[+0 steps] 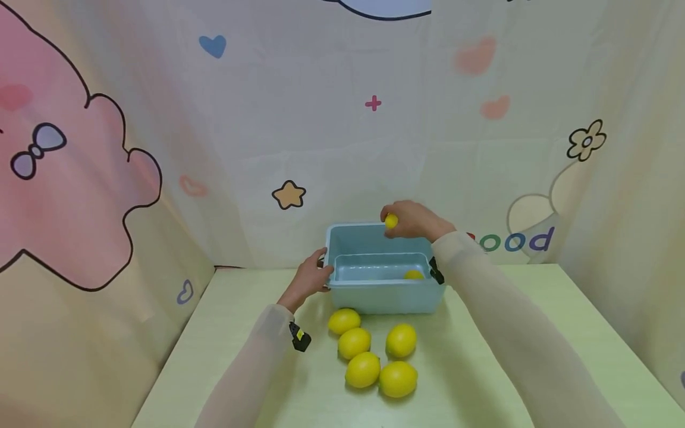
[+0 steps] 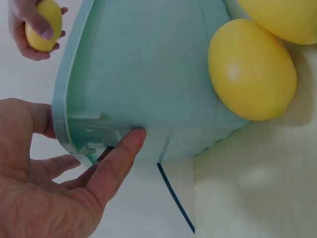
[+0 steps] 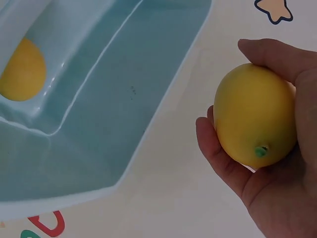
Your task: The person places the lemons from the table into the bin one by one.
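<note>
A pale yellow-green worktop (image 1: 192,345), cut off at its near edge, extends past both ends of a light-blue rectangular plastic bin (image 1: 385,298). The left hand (image 1: 309,277) grips the bin's left end. In front lie five oval yellow lemons (image 1: 362,370). The right hand (image 1: 420,220) grasps a sixth lemon (image 1: 391,221), partly covered by fingers, near the back rim. A seventh lemon (image 1: 414,275) inside is half hidden by the front wall.

This looks like a booth, with cartoon-printed curtains (image 1: 321,89) around a pale table (image 1: 460,380).
</note>
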Action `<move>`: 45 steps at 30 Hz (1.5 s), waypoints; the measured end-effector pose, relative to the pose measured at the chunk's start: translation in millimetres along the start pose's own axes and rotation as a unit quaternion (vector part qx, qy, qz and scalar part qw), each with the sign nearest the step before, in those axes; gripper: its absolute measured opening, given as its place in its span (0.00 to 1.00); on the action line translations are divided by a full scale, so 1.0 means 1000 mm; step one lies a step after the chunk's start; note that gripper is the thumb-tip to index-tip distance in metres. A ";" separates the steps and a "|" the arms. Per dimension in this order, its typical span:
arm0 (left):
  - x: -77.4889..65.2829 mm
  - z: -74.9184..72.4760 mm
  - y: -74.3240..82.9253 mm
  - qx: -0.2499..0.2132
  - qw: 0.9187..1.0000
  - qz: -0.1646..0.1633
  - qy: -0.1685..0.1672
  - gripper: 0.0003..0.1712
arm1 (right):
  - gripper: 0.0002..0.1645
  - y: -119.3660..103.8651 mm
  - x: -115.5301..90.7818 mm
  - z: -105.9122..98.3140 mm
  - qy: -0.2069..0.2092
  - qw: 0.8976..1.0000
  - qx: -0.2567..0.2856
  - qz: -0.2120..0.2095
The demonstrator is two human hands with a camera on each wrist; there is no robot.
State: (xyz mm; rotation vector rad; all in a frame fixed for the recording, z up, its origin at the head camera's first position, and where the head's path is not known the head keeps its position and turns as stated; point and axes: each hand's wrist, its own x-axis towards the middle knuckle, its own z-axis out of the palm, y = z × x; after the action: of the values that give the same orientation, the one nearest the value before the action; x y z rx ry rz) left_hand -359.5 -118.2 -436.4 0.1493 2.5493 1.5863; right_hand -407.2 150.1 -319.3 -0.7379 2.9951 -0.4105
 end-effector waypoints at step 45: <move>0.002 0.001 -0.001 0.000 1.000 0.000 0.001 0.37 | 0.26 0.004 -0.009 0.014 -0.050 0.998 -0.017 -0.016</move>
State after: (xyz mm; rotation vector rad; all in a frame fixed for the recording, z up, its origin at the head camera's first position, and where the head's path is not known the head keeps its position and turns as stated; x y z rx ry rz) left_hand -361.5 -117.6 -438.2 0.1486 2.5506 1.5877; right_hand -400.2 154.1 -333.9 -0.7854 2.9085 -0.3141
